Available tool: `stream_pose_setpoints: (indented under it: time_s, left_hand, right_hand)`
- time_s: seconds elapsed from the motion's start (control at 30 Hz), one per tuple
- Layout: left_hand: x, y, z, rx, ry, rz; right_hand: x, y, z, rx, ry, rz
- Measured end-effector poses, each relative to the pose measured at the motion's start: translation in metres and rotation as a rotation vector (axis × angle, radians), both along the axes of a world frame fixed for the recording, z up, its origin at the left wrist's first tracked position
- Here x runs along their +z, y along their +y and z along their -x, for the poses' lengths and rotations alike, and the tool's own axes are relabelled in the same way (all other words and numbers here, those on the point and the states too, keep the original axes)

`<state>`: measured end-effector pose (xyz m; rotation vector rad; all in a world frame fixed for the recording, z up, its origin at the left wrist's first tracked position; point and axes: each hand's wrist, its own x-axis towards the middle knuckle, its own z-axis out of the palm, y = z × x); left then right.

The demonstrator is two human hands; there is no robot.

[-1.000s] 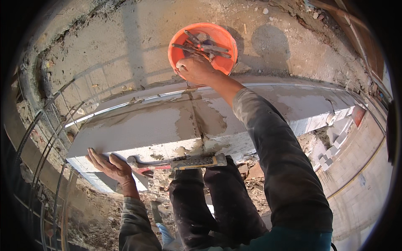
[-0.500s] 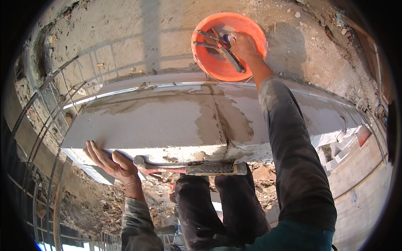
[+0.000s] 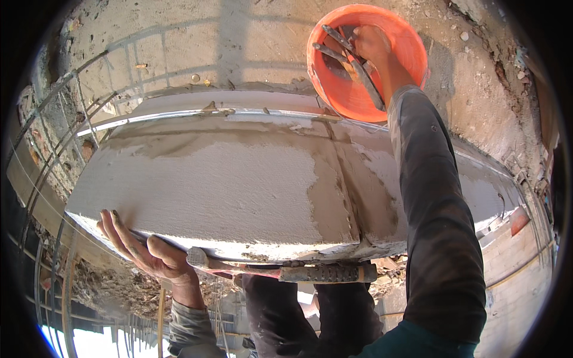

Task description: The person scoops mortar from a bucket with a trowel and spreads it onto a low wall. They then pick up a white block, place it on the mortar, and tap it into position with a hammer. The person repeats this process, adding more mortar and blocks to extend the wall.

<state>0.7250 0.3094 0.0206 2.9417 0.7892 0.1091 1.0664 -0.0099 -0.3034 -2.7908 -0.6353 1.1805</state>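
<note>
The left hand (image 3: 149, 253), fingers spread and grasping nothing, rests against the block's (image 3: 227, 185) front edge, likely for support with the other arm stretched out. Beyond it, the block looks pale grey, flat-topped, with brown, damp-looking patches near its right-hand joint. The hammer (image 3: 325, 274) lies just right of that hand. Farther right, tools (image 3: 370, 86) lean in an orange bucket (image 3: 415, 48), presumably kept together there, beside the right hand (image 3: 371, 43), whose grip I cannot tell.

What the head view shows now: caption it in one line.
Right grip inside an orange bucket of tools, left grip at the near edge of a pale block, hammer close by.
</note>
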Motion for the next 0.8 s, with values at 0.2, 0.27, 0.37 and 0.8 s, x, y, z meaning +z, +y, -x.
stream_pose_setpoints:
  time_s: [0.2, 0.27, 0.37, 0.8]
  left_hand:
    - [0.000, -0.001, 0.000, 0.049, -0.002, 0.007]
    - [0.000, -0.001, -0.003, 0.027, -0.005, 0.030]
    - [0.004, -0.004, 0.004, 0.089, -0.049, 0.098]
    - [0.103, -0.051, 0.017, 0.405, -0.705, 1.124]
  right_hand:
    - [0.033, -0.020, 0.014, -0.387, -0.252, -0.203]
    - [0.047, -0.036, 0.011, -0.714, -0.145, -0.411]
    - [0.116, -0.018, 0.031, -1.086, 0.190, -0.891]
    - [0.453, 0.145, 0.247, -0.700, 0.734, -1.006]
